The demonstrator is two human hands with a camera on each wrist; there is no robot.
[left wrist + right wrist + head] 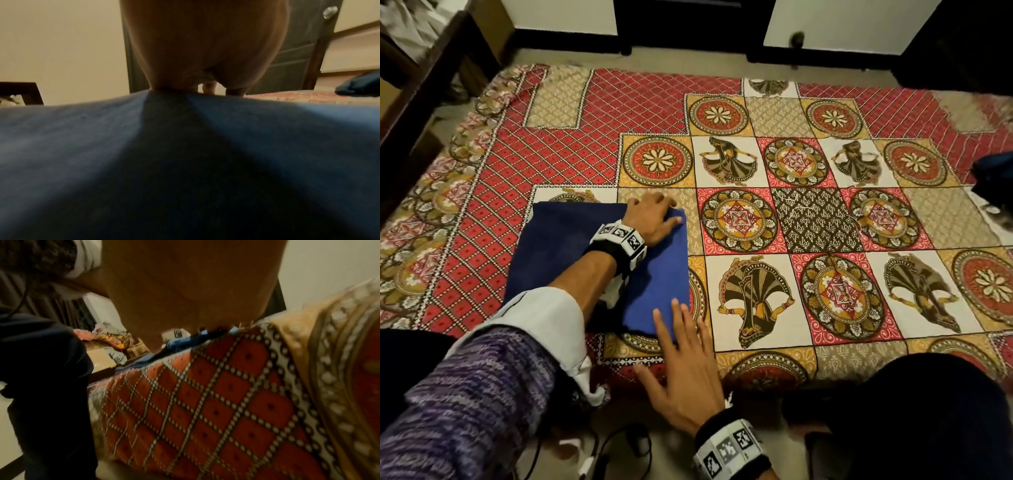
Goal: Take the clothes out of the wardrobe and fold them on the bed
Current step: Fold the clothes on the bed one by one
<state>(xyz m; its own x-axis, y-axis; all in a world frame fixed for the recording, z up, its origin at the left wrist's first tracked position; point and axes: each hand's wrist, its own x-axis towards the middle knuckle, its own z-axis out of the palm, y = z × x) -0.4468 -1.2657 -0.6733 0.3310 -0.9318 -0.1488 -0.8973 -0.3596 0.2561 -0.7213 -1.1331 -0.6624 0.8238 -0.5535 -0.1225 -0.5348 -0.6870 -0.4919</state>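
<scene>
A blue garment (pixel 571 246) lies folded into a rectangle on the patterned bedspread (pixel 808 219) near the bed's front left. My left hand (pixel 654 214) rests on its far right corner, palm down, fingers arched over the far edge, thumb lying on the cloth. In the left wrist view the palm (pixel 205 48) presses on the blue cloth (pixel 82 146). My right hand (pixel 685 359) lies flat with straight, spread fingers, its fingertips on the garment's near right corner. The right wrist view shows the palm (pixel 185 288) over the bedspread (pixel 226 394), with a strip of blue cloth (pixel 179 342) beyond it.
A dark blue bundle of cloth (pixel 993 174) sits at the bed's right edge. Dark wooden furniture (pixel 414 85) stands to the left of the bed. A dark door with a knob (pixel 330 10) is behind the bed. Cables (pixel 619 445) lie on the floor below my hands.
</scene>
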